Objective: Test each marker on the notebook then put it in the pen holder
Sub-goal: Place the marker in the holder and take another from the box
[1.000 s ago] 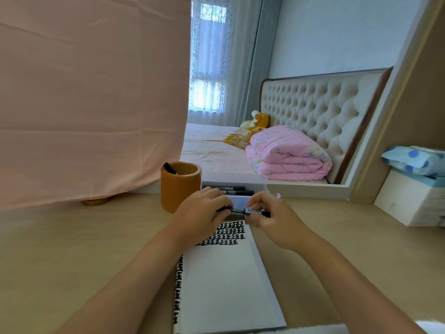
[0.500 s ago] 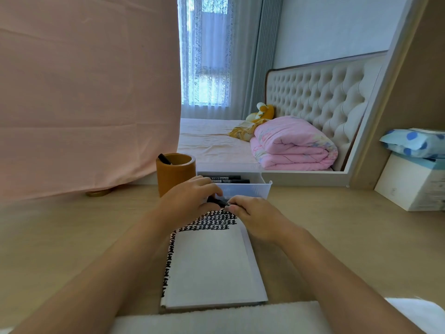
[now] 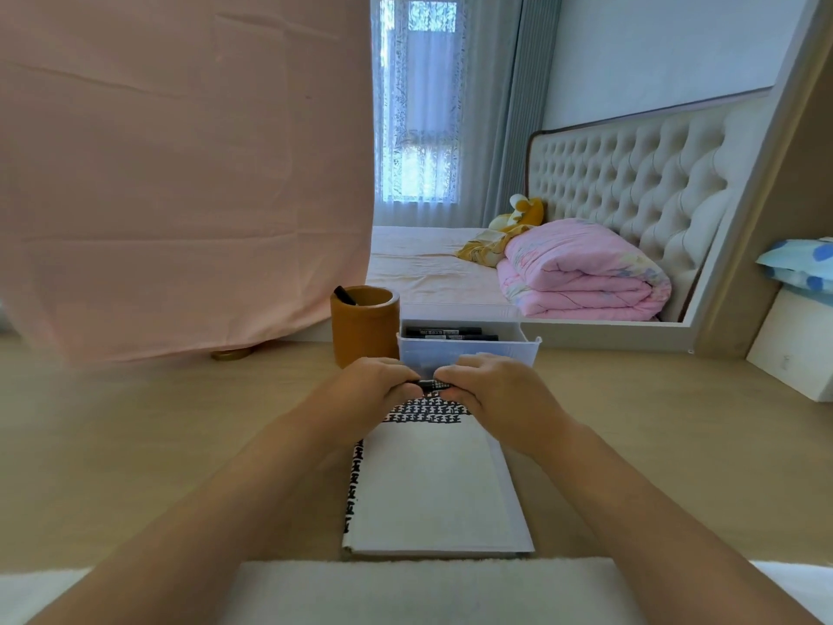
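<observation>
We hold the marker (image 3: 432,384) level between both hands, just above the far end of the notebook (image 3: 432,484) and in front of the clear box (image 3: 469,354). It is a slim black barrel with a pale printed label, and only a short stretch of it shows. The left hand (image 3: 372,392) and the right hand (image 3: 493,392) each have their fingers (image 3: 457,376) curled round one end of it, knuckles up, the two hands almost touching.

The notebook lies flat on the surface (image 3: 135,444), a plain white rectangular page with rows of black marks across its far end and down its left edge. The pen holder (image 3: 365,327), a smooth ochre cylinder, stands just behind the left hand and beside the box. A second marker (image 3: 345,295) pokes out of it, leaning on the rim. The box is translucent plastic and holds loose markers (image 3: 444,331) lying flat.

A pink cloth (image 3: 180,173) hangs at the left. Beyond are a folded pink quilt (image 3: 581,272) on a bed and a tufted headboard (image 3: 631,173). A fuzzy white strip (image 3: 405,588) crosses the near edge.

A second ago our hands were further apart and a longer piece of barrel showed between them. Now they sit close together on it.
</observation>
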`<move>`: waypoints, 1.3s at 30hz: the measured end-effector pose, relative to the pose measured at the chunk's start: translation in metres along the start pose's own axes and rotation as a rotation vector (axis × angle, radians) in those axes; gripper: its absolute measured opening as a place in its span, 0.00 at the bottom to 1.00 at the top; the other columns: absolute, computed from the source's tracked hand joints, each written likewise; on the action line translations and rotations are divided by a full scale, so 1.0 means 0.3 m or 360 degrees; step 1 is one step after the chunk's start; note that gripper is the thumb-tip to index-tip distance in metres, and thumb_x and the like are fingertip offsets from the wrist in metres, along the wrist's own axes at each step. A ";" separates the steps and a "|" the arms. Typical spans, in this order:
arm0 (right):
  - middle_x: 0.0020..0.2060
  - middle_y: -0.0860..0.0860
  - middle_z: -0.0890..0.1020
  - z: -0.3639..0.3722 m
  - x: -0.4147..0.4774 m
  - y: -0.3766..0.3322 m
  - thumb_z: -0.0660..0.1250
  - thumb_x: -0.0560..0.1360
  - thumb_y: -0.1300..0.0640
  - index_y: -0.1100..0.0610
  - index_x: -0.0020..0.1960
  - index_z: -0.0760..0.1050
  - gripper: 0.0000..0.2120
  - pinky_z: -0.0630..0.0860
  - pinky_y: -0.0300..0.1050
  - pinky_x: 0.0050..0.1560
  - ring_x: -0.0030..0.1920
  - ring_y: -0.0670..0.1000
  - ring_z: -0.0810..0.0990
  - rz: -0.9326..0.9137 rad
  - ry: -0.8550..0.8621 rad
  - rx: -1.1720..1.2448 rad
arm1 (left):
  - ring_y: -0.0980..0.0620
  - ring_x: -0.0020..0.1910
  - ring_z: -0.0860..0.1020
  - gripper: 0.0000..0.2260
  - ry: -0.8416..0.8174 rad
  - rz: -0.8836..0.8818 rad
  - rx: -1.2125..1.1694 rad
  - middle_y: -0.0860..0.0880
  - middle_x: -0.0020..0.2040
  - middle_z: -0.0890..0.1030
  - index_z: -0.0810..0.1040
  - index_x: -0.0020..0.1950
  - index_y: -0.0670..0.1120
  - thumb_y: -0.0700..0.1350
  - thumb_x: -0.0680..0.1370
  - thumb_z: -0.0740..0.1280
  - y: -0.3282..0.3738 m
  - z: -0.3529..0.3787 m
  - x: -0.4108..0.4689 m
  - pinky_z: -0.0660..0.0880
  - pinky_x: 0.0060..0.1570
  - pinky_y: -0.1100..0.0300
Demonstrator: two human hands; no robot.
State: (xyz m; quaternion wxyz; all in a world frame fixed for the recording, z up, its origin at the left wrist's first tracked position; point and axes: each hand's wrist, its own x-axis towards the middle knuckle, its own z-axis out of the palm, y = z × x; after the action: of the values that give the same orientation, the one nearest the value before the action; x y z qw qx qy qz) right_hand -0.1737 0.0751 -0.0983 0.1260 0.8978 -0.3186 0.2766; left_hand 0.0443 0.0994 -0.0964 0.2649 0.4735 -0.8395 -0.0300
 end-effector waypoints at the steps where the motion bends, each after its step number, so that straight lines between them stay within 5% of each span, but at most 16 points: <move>1: 0.41 0.44 0.83 0.004 0.004 -0.006 0.55 0.80 0.43 0.50 0.55 0.81 0.19 0.70 0.35 0.35 0.39 0.46 0.80 -0.0002 0.0025 -0.0003 | 0.60 0.43 0.75 0.11 -0.0005 -0.0005 0.0000 0.56 0.47 0.79 0.81 0.59 0.50 0.50 0.81 0.64 -0.003 -0.009 -0.004 0.67 0.41 0.70; 8: 0.47 0.44 0.81 0.026 0.014 -0.059 0.60 0.82 0.48 0.49 0.56 0.80 0.11 0.72 0.37 0.50 0.48 0.45 0.77 0.0584 -0.0427 0.0758 | 0.59 0.46 0.71 0.11 0.0106 0.0233 0.0322 0.53 0.50 0.79 0.80 0.60 0.50 0.50 0.81 0.63 -0.037 -0.021 -0.046 0.73 0.41 0.61; 13: 0.39 0.36 0.77 0.011 -0.001 -0.012 0.67 0.79 0.50 0.47 0.57 0.82 0.09 0.67 0.30 0.39 0.39 0.39 0.75 0.0281 -0.0068 0.0303 | 0.60 0.46 0.74 0.11 0.0028 -0.0174 0.0031 0.56 0.49 0.78 0.80 0.56 0.52 0.51 0.83 0.59 -0.063 -0.021 -0.054 0.71 0.45 0.63; 19: 0.42 0.40 0.75 0.023 -0.023 0.020 0.66 0.80 0.51 0.48 0.57 0.82 0.08 0.72 0.40 0.45 0.43 0.42 0.77 0.0521 -0.0129 0.0536 | 0.58 0.53 0.72 0.12 0.0117 -0.0463 0.0063 0.56 0.56 0.75 0.76 0.64 0.54 0.47 0.83 0.59 -0.198 -0.042 -0.099 0.68 0.51 0.64; 25: 0.44 0.42 0.74 0.033 -0.022 0.017 0.62 0.82 0.58 0.49 0.69 0.74 0.17 0.68 0.29 0.47 0.44 0.38 0.74 0.0737 -0.0179 0.0767 | 0.55 0.54 0.73 0.10 0.0175 -0.0696 0.0221 0.55 0.55 0.80 0.78 0.60 0.56 0.52 0.79 0.66 -0.243 -0.005 -0.121 0.73 0.51 0.57; 28: 0.43 0.48 0.75 0.025 -0.027 0.010 0.60 0.82 0.62 0.40 0.64 0.70 0.19 0.73 0.37 0.41 0.35 0.42 0.73 0.0809 -0.0186 0.0971 | 0.52 0.57 0.71 0.10 0.0166 -0.0691 0.0275 0.53 0.55 0.77 0.80 0.59 0.55 0.52 0.79 0.66 -0.256 0.005 -0.126 0.72 0.54 0.56; 30: 0.39 0.53 0.77 0.018 -0.026 0.012 0.58 0.83 0.64 0.44 0.58 0.72 0.15 0.76 0.40 0.36 0.32 0.48 0.75 0.0876 -0.0163 0.1102 | 0.52 0.58 0.70 0.12 0.0150 -0.0683 0.0268 0.53 0.55 0.76 0.80 0.61 0.55 0.53 0.79 0.65 -0.258 0.008 -0.125 0.71 0.54 0.57; 32: 0.35 0.54 0.79 0.006 -0.023 0.011 0.56 0.83 0.65 0.48 0.55 0.77 0.15 0.78 0.42 0.37 0.33 0.51 0.78 0.0949 -0.0142 0.1224 | 0.53 0.59 0.69 0.13 0.0153 -0.0679 0.0242 0.53 0.57 0.75 0.80 0.63 0.55 0.54 0.79 0.65 -0.248 0.005 -0.121 0.70 0.55 0.59; 35: 0.46 0.55 0.81 -0.016 -0.018 0.010 0.54 0.82 0.70 0.55 0.59 0.80 0.19 0.81 0.40 0.45 0.42 0.53 0.81 0.1068 -0.0086 0.1536 | 0.55 0.60 0.70 0.14 0.0259 -0.0573 0.0199 0.54 0.60 0.74 0.77 0.65 0.55 0.54 0.80 0.64 -0.198 -0.012 -0.104 0.69 0.56 0.60; 39: 0.43 0.54 0.78 -0.041 -0.036 0.027 0.66 0.77 0.71 0.57 0.58 0.81 0.15 0.77 0.37 0.45 0.40 0.48 0.78 0.0974 -0.0100 0.1612 | 0.61 0.48 0.74 0.08 0.0286 -0.0241 -0.0095 0.62 0.51 0.75 0.79 0.57 0.57 0.52 0.79 0.67 -0.047 -0.029 -0.058 0.74 0.47 0.66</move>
State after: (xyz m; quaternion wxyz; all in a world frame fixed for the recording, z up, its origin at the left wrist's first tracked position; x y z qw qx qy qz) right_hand -0.1910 0.0792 -0.0942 -0.4132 0.7212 -0.3951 0.3912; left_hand 0.0667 0.1077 -0.1004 0.3501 0.5283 -0.7728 -0.0324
